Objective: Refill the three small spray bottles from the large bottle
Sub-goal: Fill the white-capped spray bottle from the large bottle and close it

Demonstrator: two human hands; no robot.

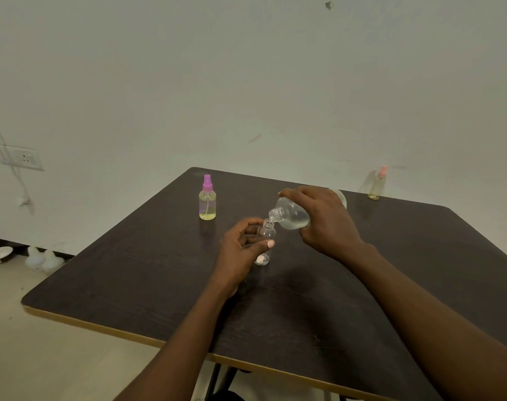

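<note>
Curling its fingers around the open small bottle (266, 233), the left hand (240, 250) steadies it while the right hand (327, 224) grips the tilted large bottle (292, 215), seemingly pouring.

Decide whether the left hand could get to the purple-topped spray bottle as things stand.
Probably not yet: the table between the left hand and the purple-topped bottle is bare, but that hand is steadying the small open bottle being filled.
</note>
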